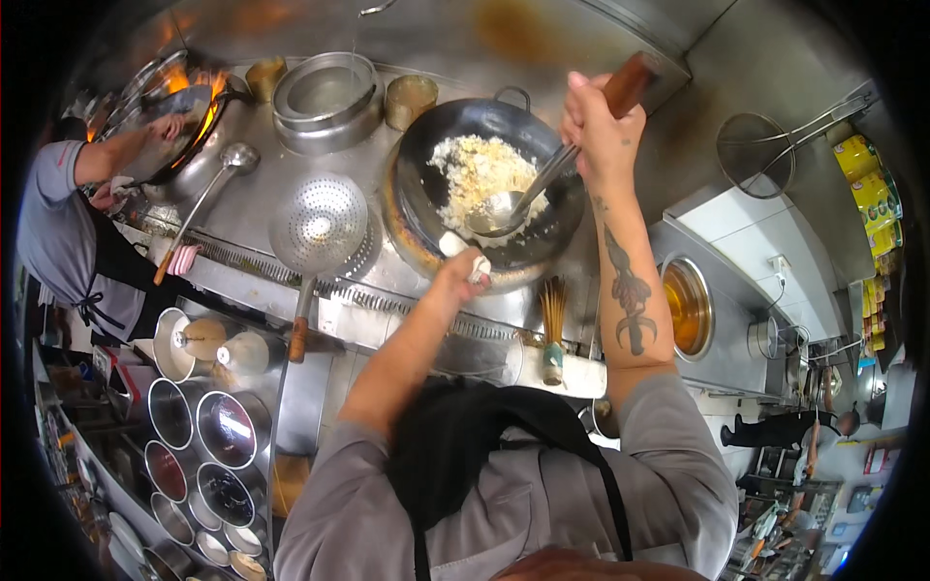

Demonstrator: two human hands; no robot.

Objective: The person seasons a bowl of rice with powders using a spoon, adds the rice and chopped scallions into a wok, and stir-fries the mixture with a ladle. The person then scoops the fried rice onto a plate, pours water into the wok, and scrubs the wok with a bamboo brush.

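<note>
A black wok [429,138] sits over the burner ring before me, holding loose rice [479,167] mixed with yellow bits that look like egg. My right hand [607,131] grips the wooden-ended handle of a steel ladle [498,215], its bowl down among the rice. At the wok's near rim, my left hand [462,279] clasps a folded white cloth [454,245] against the edge. The cloth and fingers hide that part of the rim. A bamboo wok brush [554,334] stands just right of my left hand, near the counter's front edge.
Left lie a perforated skimmer [320,225] and another ladle [207,207]; a water pot [327,102] stands behind. A co-worker [65,210] handles a wok [174,131] over flames. Sauce pots [231,428] fill the lower left. An oil pot [686,309] is at right, below a strainer [755,154].
</note>
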